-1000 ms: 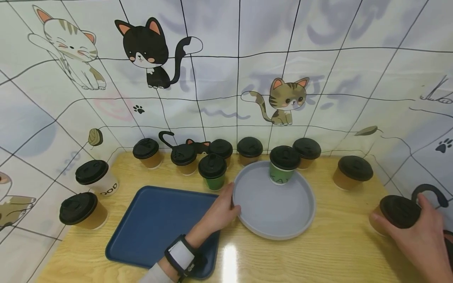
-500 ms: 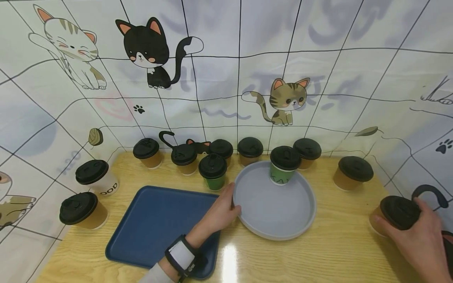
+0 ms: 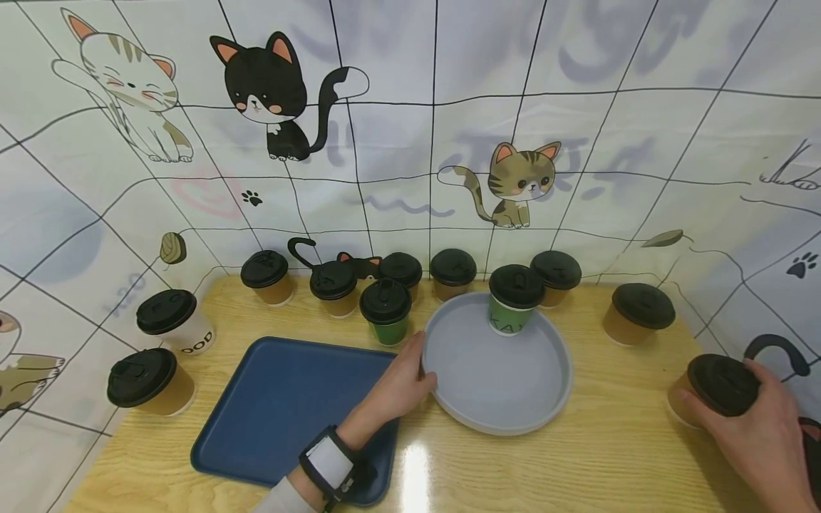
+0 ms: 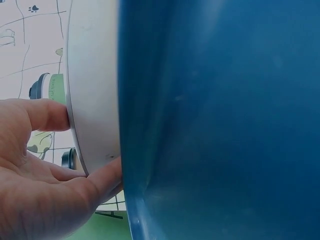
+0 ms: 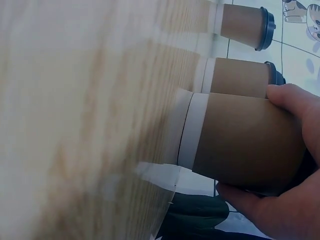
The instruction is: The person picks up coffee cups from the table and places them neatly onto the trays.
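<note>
My left hand [image 3: 399, 381] holds the left edge of a round grey tray [image 3: 500, 381]. The left wrist view shows the thumb at the tray's rim and fingers reaching along its side wall [image 4: 95, 90]. A green paper cup with a black lid [image 3: 513, 303] stands upright near the tray's back. At the far right, my right hand [image 3: 757, 427] grips a brown paper cup with a black lid [image 3: 721, 388]. Thumb and fingers go round this brown cup [image 5: 245, 140] in the right wrist view; its white base band appears to rest on the table.
A blue rectangular tray [image 3: 301, 413] lies under my left forearm. Several lidded brown cups stand along the back; a green cup [image 3: 388, 324] stands before them. A white cup [image 3: 186, 331] and a brown cup [image 3: 163, 388] are at left, another brown cup [image 3: 631, 320] at right.
My right hand's fingers have shifted slightly around the brown cup, which stays in about the same place. The left hand and the grey tray have not visibly moved.
</note>
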The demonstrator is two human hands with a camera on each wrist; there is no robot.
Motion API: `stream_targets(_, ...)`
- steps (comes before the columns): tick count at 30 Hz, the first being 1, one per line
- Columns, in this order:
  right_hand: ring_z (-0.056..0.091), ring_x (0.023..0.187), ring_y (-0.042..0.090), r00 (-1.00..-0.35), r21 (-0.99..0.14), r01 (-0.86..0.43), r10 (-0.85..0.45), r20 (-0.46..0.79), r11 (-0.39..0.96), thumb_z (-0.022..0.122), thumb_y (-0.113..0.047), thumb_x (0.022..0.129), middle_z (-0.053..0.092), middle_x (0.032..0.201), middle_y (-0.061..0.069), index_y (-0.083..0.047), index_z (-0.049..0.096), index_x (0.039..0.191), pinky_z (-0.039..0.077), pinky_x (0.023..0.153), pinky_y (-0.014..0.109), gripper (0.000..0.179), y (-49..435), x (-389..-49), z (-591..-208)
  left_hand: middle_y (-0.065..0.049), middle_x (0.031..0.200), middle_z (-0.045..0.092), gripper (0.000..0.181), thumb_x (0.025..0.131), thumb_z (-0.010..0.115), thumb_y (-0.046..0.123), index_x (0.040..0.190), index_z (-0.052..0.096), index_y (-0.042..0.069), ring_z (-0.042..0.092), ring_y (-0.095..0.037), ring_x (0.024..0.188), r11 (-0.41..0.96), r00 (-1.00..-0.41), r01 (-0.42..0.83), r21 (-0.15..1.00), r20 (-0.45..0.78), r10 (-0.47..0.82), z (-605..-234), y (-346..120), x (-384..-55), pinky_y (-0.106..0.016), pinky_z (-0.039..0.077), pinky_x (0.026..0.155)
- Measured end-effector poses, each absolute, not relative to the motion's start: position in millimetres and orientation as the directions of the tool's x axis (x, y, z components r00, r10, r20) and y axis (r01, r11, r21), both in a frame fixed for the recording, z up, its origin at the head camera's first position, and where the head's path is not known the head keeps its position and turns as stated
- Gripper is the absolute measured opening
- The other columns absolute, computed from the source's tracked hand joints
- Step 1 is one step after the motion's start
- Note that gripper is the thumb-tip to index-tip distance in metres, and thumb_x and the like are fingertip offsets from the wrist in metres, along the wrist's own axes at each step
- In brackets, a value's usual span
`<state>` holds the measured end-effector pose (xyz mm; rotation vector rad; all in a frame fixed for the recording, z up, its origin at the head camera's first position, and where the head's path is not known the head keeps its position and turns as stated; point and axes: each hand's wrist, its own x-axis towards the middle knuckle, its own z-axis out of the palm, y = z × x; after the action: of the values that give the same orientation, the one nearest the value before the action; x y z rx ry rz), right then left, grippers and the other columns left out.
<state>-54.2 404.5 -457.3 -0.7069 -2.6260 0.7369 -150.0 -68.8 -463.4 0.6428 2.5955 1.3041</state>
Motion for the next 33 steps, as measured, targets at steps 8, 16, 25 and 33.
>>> stream_targets(8, 0.027, 0.14, 0.062, -0.823, -0.55, 0.397, 0.55, 0.141, 0.735, 0.084, -0.035, 0.083, 0.025, 0.154, 0.044, 0.01, 0.015, 0.16, 0.027, 0.108, 0.075, 0.113, 395, -55, -440, -0.032, 0.163, 0.024, 0.074, 0.096, 0.057, 0.004, 0.158, 0.022, -0.013, 0.028, -0.04, 0.151, 0.536, -0.895, 0.295, 0.791, 0.033, 0.444, -462, -68, -149, -0.054, 0.034, 0.116)
stream_targets(16, 0.026, 0.141, 0.062, -0.826, -0.569, 0.404, 0.553, 0.109, 0.716, 0.083, -0.047, 0.083, 0.016, 0.16, 0.04, 0.003, 0.006, 0.163, 0.028, 0.107, 0.076, 0.122, 368, -59, -409, -0.031, 0.164, 0.023, 0.074, 0.096, 0.056, 0.004, 0.159, 0.02, -0.011, 0.03, -0.039, 0.15, 0.531, -0.896, 0.28, 0.8, 0.019, 0.443, -462, -67, -148, -0.053, 0.034, 0.116)
stream_targets(25, 0.038, 0.133, 0.06, -0.851, -0.621, 0.278, 0.488, 0.195, 0.733, 0.089, -0.044, 0.078, 0.032, 0.155, 0.038, -0.004, 0.017, 0.164, 0.031, 0.103, 0.073, 0.119, 342, -63, -393, -0.03, 0.164, 0.023, 0.074, 0.096, 0.056, 0.004, 0.159, 0.02, -0.011, 0.03, -0.039, 0.15, 0.527, -0.896, 0.283, 0.802, 0.025, 0.443, -463, -68, -148, -0.054, 0.034, 0.116)
stream_targets(33, 0.028, 0.142, 0.061, -0.886, -0.665, 0.193, 0.419, 0.198, 0.722, 0.089, -0.042, 0.079, 0.025, 0.162, 0.033, -0.009, 0.017, 0.165, 0.024, 0.106, 0.078, 0.117, 324, -73, -387, -0.03, 0.165, 0.023, 0.073, 0.097, 0.056, 0.005, 0.16, 0.021, -0.01, 0.03, -0.038, 0.151, 0.538, -0.895, 0.291, 0.791, 0.026, 0.445, -464, -69, -148, -0.054, 0.034, 0.117)
